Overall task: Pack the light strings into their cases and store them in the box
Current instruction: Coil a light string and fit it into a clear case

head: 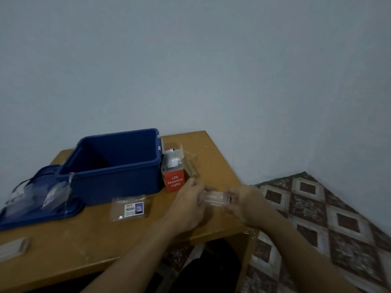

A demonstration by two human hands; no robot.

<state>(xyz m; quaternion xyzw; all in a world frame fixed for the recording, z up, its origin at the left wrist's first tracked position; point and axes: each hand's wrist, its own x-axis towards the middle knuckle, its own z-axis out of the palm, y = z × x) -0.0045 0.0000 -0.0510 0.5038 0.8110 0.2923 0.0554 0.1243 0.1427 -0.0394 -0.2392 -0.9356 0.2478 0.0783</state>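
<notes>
Both hands grip one clear case [215,198] by its ends, left hand [188,205] and right hand [247,203], low over the worktop [84,240] near its front edge. Contents unclear (blur). The string bundle [191,169] lies behind the red case [174,182], beside the open blue box [116,182]. Judgement: open the flap fully, steady the case body with one hand, then feed the string in coiled.
</notes>
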